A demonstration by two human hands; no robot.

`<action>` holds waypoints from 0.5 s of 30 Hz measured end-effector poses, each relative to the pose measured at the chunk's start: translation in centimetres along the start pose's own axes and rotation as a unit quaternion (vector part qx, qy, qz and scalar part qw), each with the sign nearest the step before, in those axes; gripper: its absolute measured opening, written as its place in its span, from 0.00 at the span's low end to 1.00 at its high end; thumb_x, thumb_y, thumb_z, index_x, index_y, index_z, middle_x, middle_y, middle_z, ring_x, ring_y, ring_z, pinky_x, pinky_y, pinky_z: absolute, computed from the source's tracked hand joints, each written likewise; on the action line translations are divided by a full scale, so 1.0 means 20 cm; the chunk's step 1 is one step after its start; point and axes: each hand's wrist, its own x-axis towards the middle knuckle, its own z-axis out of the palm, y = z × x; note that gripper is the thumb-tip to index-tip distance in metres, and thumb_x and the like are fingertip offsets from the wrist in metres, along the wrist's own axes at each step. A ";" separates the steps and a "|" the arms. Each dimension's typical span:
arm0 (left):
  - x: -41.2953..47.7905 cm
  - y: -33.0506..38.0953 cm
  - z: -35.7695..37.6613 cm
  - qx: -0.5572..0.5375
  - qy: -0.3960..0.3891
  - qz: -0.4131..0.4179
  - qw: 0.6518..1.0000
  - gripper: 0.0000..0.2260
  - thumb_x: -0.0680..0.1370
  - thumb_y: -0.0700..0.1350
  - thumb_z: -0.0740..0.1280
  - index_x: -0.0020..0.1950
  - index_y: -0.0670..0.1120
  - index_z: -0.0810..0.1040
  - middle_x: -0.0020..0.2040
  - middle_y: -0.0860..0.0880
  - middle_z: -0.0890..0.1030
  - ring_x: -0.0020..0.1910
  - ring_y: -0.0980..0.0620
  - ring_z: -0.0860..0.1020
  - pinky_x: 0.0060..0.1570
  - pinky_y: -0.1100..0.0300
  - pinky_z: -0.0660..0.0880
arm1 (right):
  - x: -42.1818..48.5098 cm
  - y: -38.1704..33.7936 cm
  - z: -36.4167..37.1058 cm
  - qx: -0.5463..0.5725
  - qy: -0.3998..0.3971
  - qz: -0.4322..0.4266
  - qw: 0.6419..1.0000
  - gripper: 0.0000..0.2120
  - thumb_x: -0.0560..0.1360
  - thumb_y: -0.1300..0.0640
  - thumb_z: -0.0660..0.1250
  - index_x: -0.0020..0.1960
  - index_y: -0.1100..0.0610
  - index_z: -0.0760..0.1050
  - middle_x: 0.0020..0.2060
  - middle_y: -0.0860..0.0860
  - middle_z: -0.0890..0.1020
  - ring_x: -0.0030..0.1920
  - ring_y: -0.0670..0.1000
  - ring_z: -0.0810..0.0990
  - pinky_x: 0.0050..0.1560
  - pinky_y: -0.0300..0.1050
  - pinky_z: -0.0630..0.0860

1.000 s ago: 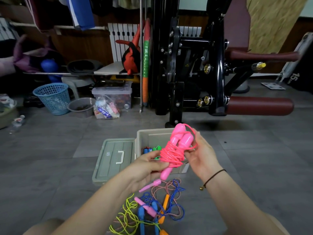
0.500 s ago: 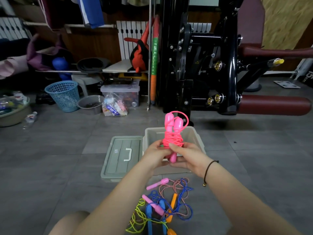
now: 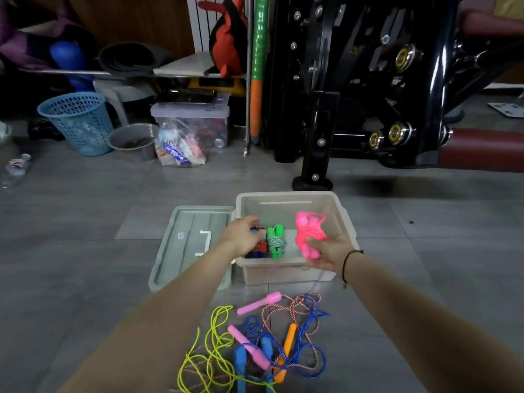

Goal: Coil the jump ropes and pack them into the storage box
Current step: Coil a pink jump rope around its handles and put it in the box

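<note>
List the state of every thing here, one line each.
Box: open, lid off.
Lid: flat on the floor, left of the box.
Pink rope: coiled, held over the box by the right hand.
Green rope: coiled, in the box.
Blue rope: coiled, in the box, under the left hand; grip unclear.
Floor ropes: uncoiled, tangled.

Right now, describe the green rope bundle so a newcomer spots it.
Find the beige storage box on the floor, right of its lid. Inside, the green jump rope is the middle bundle, between the blue-and-red bundle and the pink bundle in the right hand. Only it has green handles.
</note>
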 end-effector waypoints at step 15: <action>0.53 -0.36 0.59 0.228 0.128 -0.020 0.965 0.28 0.77 0.65 0.48 0.76 0.59 0.51 0.78 0.46 0.38 0.77 0.44 0.39 0.73 0.40 0.49 | 1.23 0.31 0.09 -0.302 0.008 -0.013 0.953 0.16 0.73 0.43 0.67 0.34 0.54 0.77 0.17 0.47 0.77 0.19 0.45 0.76 0.22 0.33 0.70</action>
